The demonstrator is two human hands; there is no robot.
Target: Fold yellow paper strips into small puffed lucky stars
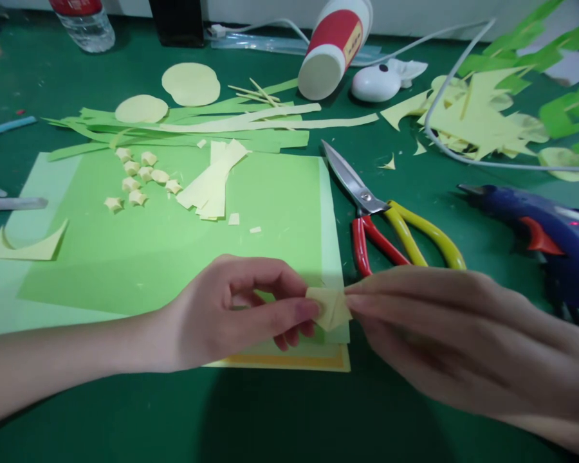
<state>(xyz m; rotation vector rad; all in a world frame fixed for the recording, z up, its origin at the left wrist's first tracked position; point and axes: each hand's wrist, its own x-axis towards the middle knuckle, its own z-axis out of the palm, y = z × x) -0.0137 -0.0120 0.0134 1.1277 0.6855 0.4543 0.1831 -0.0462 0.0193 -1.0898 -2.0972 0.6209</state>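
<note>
Between my two hands is a small folded piece of pale yellow paper (330,310). My left hand (251,308) pinches its left edge between thumb and forefinger. The fingertips of my right hand (444,328) close on its right edge. Beyond my left hand, several small folded paper stars (145,173) lie on a green paper sheet (125,257). Beside them is a crossed stack of pale yellow paper strips (215,180), with tiny cut-off bits nearby. Open-bladed scissors (367,199) with one red and one yellow handle rest right of the sheet.
A blue glue gun (554,225) stands at the right, with a white cable (431,116) behind it. Yellow paper scraps (482,116), a tipped paper cup (335,48), green strips (183,122) and a water bottle (89,29) lie or stand farther back.
</note>
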